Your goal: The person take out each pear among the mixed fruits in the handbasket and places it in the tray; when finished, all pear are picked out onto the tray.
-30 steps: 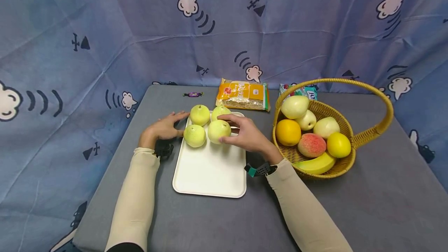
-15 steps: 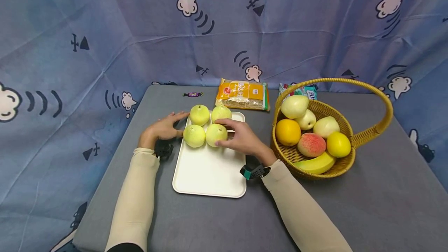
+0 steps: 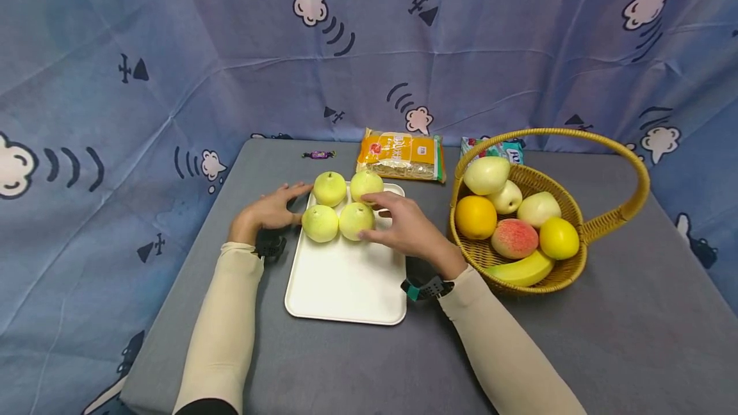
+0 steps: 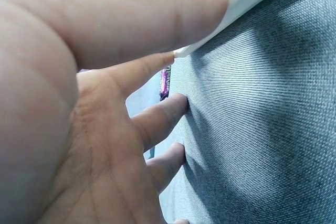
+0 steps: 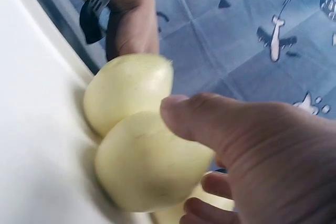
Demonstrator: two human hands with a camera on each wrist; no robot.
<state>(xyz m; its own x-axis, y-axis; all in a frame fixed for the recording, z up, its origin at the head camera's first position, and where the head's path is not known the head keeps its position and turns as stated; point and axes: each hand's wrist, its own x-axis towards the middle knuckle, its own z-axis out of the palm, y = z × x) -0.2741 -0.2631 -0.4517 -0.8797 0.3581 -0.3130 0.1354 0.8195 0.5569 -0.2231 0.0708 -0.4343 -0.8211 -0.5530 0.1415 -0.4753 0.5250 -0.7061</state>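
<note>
Your tray (image 3: 346, 287) looks like smooth plastic, the green fruits (image 3: 319, 224) softly shiny, the tablecloth (image 3: 323, 364) matt and woven, the basket (image 3: 541, 180) ridged wicker.

The 4 round fruits (image 3: 357, 221) are pale yellow-green, and the tray (image 3: 346, 287) is white. The woven basket (image 3: 533, 182) is golden yellow. In it, there are 3 pale yellow-green fruits (image 3: 539, 209), 1 orange fruit (image 3: 475, 217), a pinky-red peach (image 3: 515, 239), a yellow lemon (image 3: 558, 239) and a yellow banana (image 3: 521, 270). The big packet (image 3: 399, 154) is orange with white writing, the candy (image 3: 319, 155) is purple, and the bag (image 3: 513, 152) is blue-green. Both sleeves (image 3: 221, 319) are cream. The table (image 3: 323, 370) is grey. The cloth (image 3: 242, 101) is bluey-purple with white puffs and black curvy lines.
</note>
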